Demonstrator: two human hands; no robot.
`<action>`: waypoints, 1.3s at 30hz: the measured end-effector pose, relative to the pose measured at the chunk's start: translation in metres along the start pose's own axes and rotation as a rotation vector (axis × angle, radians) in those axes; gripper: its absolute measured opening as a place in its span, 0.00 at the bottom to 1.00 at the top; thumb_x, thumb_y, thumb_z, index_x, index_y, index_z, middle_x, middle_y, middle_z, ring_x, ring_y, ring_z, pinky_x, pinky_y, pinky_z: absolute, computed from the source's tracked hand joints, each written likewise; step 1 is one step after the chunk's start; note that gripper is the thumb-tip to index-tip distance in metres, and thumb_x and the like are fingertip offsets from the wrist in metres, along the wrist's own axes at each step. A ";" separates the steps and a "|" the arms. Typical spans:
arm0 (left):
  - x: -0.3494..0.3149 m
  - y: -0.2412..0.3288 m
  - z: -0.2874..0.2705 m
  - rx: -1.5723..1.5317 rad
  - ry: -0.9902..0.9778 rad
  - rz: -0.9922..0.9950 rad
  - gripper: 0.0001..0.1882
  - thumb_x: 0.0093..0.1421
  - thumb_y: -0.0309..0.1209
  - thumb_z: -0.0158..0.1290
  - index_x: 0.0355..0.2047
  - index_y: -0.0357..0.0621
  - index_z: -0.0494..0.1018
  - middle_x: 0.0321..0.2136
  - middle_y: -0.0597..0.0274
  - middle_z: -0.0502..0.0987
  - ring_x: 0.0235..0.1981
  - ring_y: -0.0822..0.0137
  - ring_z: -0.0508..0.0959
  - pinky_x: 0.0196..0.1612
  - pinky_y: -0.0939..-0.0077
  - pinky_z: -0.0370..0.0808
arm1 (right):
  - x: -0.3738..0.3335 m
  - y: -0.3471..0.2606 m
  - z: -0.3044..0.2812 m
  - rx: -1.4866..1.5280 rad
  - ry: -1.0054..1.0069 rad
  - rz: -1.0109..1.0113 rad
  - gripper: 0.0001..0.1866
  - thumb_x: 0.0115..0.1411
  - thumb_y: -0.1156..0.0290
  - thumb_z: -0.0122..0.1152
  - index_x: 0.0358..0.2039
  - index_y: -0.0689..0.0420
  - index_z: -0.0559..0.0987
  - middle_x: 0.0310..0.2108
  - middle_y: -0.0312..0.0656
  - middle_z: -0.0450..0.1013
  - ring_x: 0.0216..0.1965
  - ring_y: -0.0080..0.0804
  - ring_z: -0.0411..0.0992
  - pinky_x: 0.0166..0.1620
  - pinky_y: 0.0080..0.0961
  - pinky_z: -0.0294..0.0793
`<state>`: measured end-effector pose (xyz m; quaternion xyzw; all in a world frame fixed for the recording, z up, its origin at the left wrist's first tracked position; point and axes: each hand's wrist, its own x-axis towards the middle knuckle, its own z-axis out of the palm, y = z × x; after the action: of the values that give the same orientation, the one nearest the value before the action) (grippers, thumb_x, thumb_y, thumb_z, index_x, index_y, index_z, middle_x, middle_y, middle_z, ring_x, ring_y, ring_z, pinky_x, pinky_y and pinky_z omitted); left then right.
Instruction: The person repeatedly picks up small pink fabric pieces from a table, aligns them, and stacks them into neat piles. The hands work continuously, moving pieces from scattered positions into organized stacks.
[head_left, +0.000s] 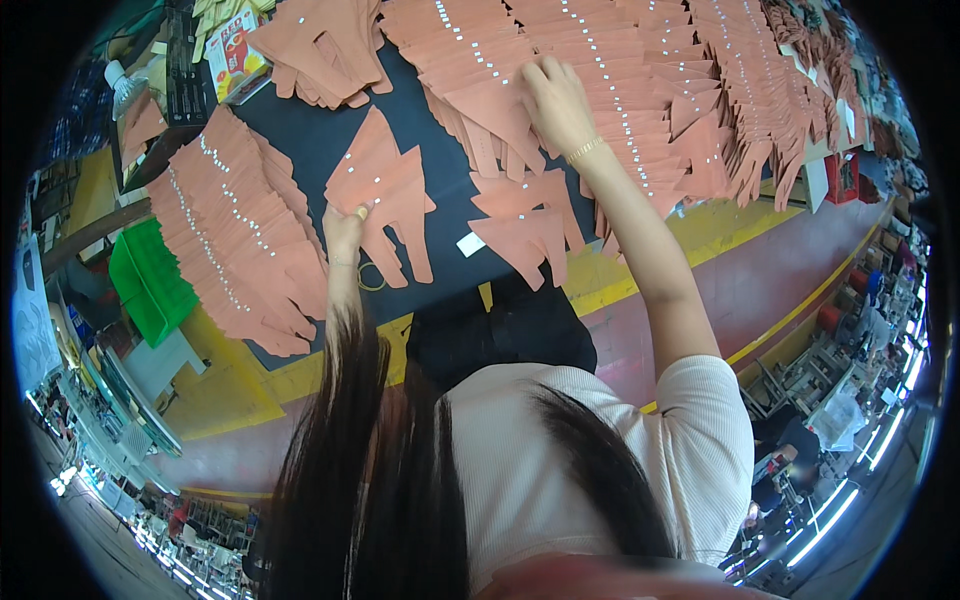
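Left hand (344,230) is closed on a few overlapping salmon cut pieces (382,182), thumb on top at their left edge, as I watch over the feed. I see these over the dark bench (310,135), between a fanned stack (235,225) on the left and a loose pair of pieces (525,228) on the right. I have the right hand (556,100) farther out, its fingers bent down onto a long overlapping row (470,55) of the same salmon shapes; I cannot tell whether they grip one. A white slip (470,244) lies beside the loose pair. Left of the fanned stack stands a green bin (152,282).
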<state>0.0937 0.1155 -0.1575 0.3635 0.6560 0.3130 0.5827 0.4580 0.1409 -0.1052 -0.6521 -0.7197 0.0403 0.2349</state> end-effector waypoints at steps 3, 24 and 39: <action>-0.005 -0.005 -0.004 0.022 -0.065 0.011 0.23 0.55 0.16 0.57 0.52 0.34 0.68 0.46 0.56 0.77 0.43 0.67 0.78 0.47 0.75 0.75 | -0.052 -0.008 -0.008 0.054 -0.351 0.194 0.13 0.52 0.72 0.64 0.40 0.56 0.75 0.37 0.44 0.71 0.40 0.48 0.70 0.42 0.41 0.71; -0.058 -0.027 -0.012 0.034 -0.130 -0.071 0.20 0.57 0.16 0.54 0.51 0.33 0.68 0.42 0.55 0.78 0.37 0.66 0.80 0.38 0.74 0.78 | -0.138 -0.028 -0.001 0.180 -0.377 0.315 0.16 0.46 0.76 0.69 0.38 0.55 0.77 0.42 0.43 0.66 0.44 0.46 0.67 0.49 0.38 0.71; -0.063 -0.029 -0.016 -0.014 -0.131 -0.083 0.23 0.57 0.20 0.57 0.53 0.36 0.68 0.45 0.57 0.78 0.43 0.68 0.78 0.46 0.73 0.76 | -0.118 -0.038 0.011 -0.029 -0.432 0.187 0.13 0.54 0.66 0.65 0.41 0.51 0.78 0.37 0.39 0.72 0.42 0.43 0.69 0.46 0.41 0.66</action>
<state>0.0780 0.0466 -0.1457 0.3515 0.6288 0.2686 0.6394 0.4233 0.0245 -0.1345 -0.6956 -0.6901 0.1902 0.0614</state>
